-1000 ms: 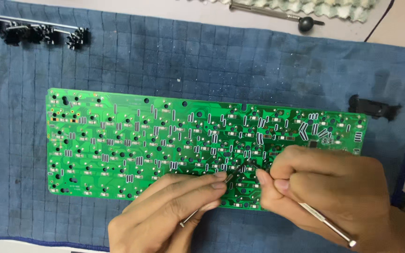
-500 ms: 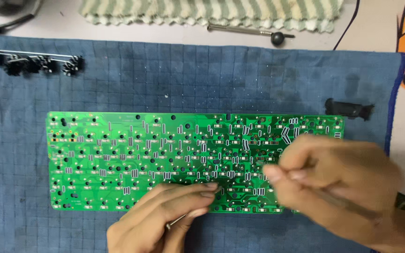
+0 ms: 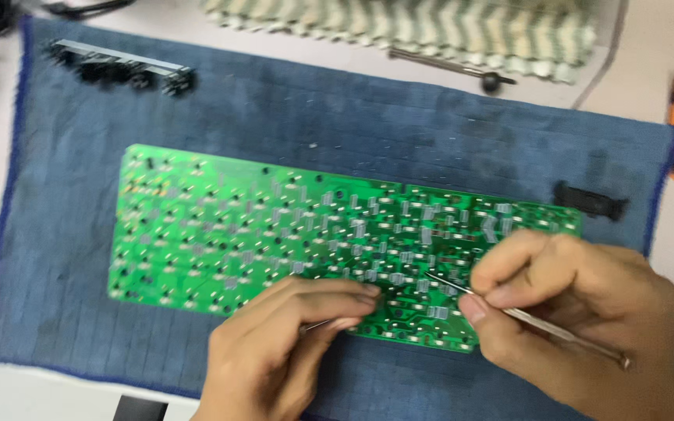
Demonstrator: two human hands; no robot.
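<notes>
Single head-worn view, looking steeply down, close over green circuit board (image 3: 274, 234)

Left hand (image 3: 290, 343) and right hand (image 3: 579, 312) meet fingertip to fingertip, each grip pinched closed.

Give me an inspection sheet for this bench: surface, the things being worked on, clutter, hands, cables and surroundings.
Surface: blue cloth mat spread over a pale table.
Job's things: green circuit board lying flat on the mat; thin metal probe with its tip on the board; slim metal tool.
Clutter: black strip of parts at the mat's far left; small black part right of the board; rod with a dark knob.
Grippers: left hand pinches the slim tool; right hand holds the probe.
Cables: thin dark cable at far right.
Surroundings: striped cloth beyond the mat; view blurred.
</notes>
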